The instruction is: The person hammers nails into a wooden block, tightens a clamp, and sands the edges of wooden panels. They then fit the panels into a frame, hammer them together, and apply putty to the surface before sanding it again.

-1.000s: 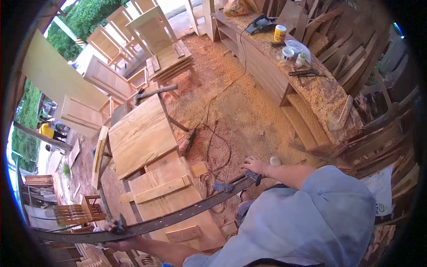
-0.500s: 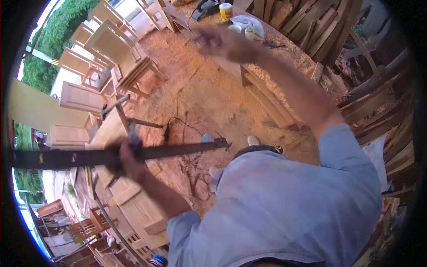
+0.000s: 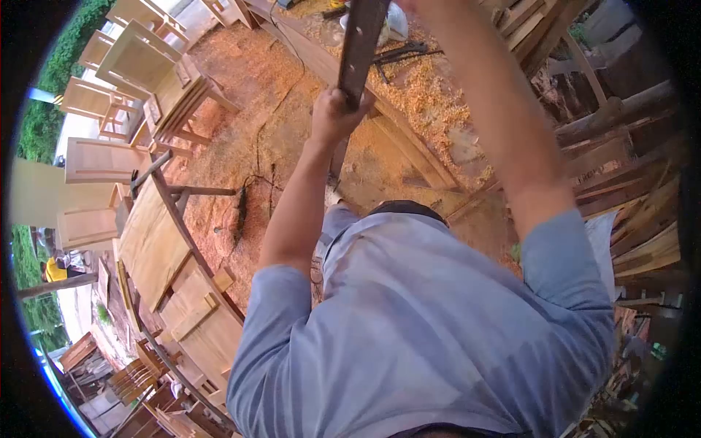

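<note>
My left hand (image 3: 337, 117) is wrapped round a long dark metal bar (image 3: 361, 51) that stands steeply over the edge of the sawdust-covered bench (image 3: 438, 109). The bar has small holes along its face. Its upper end runs out at the top edge of the view. My right arm stretches up to the top edge, where only a bit of my right hand (image 3: 418, 6) shows near the bar; its fingers are hidden. Beside the bar, a dark metal clamp part (image 3: 401, 55) lies on the bench among shavings.
Wooden chairs (image 3: 135, 62) and door-like panels stand at the upper left. A wooden panel (image 3: 153, 237) lies on a support with a hammer (image 3: 150, 171) at its end. Stacked timber (image 3: 642, 241) fills the right side. A cable crosses the sawdust-covered floor (image 3: 241, 95).
My left hand has swung the bar from the left, where it lay level, up and right to the bench. My right hand has moved to the top edge.
</note>
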Tool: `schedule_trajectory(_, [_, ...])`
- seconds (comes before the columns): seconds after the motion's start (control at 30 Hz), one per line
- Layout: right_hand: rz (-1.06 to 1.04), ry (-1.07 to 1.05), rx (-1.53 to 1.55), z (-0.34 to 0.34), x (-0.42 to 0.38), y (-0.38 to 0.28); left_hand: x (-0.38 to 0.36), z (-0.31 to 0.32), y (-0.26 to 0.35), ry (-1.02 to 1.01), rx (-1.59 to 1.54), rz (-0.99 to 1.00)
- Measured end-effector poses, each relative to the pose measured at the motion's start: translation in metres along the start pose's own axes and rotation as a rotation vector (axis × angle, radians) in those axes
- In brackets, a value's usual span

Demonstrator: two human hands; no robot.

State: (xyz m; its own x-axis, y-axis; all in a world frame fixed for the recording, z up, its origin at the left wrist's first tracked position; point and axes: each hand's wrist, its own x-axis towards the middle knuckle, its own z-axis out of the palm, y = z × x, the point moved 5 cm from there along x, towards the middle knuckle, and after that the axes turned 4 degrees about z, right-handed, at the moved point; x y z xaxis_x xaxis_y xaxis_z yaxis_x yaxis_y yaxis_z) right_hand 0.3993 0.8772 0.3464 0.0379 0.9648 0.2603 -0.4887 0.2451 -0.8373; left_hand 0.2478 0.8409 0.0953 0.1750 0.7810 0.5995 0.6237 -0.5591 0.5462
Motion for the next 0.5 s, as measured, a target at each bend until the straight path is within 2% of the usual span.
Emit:
schedule_trajectory(0.07, [0.071,0.019,0.008,-0.029,0.007,0.040,-0.002,0.025,-0.025,-0.320,0.029,-0.084])
schedule_trajectory(0.1, [0.038,-0.018,0.023,-0.038,0.007,0.057,-0.003,0.030,-0.039,-0.324,0.017,-0.085])
schedule_trajectory(0.17, [0.005,-0.048,0.033,-0.049,0.004,0.092,-0.015,0.054,-0.077,-0.594,-0.254,-0.348])
schedule_trajectory(0.23, [-0.041,0.215,-0.008,-0.064,0.009,0.129,-0.018,0.065,-0.103,-0.629,-0.340,-0.384])
schedule_trajectory(0.27, [-0.008,-0.089,0.029,-0.060,0.007,0.143,-0.022,0.070,-0.118,-0.665,-0.419,-0.418])
schedule_trajectory(0.37, [-0.010,-0.009,-0.096,-0.058,0.012,0.181,-0.029,0.082,-0.170,-0.561,-0.445,-0.532])
schedule_trajectory(0.4, [0.027,0.013,-0.174,-0.064,0.014,0.200,-0.022,0.064,-0.181,-0.414,-0.093,-0.390])
schedule_trajectory(0.43, [0.039,0.001,-0.178,-0.070,0.015,0.222,-0.024,0.051,-0.197,-0.404,-0.096,-0.405])
schedule_trajectory(0.5, [0.077,-0.031,-0.204,-0.085,0.013,0.267,-0.045,0.012,-0.246,-0.363,-0.312,-0.813])
